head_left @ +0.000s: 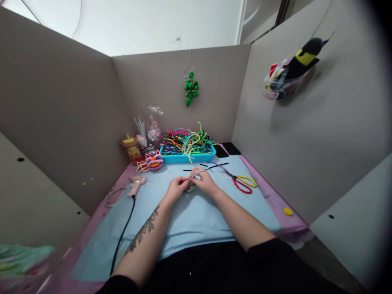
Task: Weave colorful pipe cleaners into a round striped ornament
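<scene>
Both my hands meet over the middle of the blue cloth [196, 216]. My left hand [177, 188] has its fingers closed on a small red and green fuzzy piece [190, 187], which is partly covered by the fingers. Beside it, my right hand [204, 182] pinches a pale grey strip [198, 172] at the top of that piece. Several short black strips lie just beyond my fingers. To the right of my right hand are scissors [241, 184] with one red and one yellow handle loop.
Behind the hands stands a blue tray [186, 158] heaped with coloured pipe cleaners. A pink glue gun [136, 186] with a black cord lies left, near two fuzzy animal faces [154, 161]. Two dark flat objects sit at back right; a yellow disc [288, 211] lies front right.
</scene>
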The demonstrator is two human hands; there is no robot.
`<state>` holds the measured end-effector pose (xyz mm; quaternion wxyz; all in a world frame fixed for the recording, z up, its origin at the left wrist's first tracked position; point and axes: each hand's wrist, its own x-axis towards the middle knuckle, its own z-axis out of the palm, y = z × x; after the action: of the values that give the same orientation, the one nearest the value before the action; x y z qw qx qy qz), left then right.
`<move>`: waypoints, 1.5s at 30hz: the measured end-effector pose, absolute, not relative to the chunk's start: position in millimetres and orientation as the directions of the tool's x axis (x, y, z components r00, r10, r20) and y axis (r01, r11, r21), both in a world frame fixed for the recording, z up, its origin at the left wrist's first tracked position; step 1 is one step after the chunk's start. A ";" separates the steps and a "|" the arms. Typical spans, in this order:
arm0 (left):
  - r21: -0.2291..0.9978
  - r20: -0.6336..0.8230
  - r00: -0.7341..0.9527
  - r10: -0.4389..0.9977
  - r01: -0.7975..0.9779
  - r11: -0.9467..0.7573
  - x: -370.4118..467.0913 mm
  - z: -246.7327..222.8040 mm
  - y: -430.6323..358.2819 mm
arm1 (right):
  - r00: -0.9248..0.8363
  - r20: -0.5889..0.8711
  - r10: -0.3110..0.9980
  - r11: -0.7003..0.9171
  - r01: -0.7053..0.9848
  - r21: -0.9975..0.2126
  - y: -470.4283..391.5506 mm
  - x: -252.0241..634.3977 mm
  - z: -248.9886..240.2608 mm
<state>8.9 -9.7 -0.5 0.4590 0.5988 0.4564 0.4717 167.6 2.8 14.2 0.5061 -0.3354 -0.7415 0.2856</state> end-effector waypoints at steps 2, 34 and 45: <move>0.980 0.171 0.111 0.979 0.081 -0.181 9.0 0.6 -9.4 | -0.204 0.552 0.809 0.586 0.190 -0.788 5.5 169.9 13.5; 0.984 0.035 0.286 0.957 -0.177 0.017 -8.5 -0.5 -3.3 | -0.330 0.084 0.940 -0.039 -0.351 -0.935 13.5 174.9 6.7; 0.996 0.026 0.290 0.957 -0.091 0.001 -2.3 2.4 -8.6 | -0.277 0.085 0.957 -0.018 -0.347 -0.938 12.6 173.6 8.1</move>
<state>-2.3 -8.6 2.4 0.5869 0.5481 0.3949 0.4463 173.6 12.6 8.1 0.5107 -0.3176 -0.4800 0.6387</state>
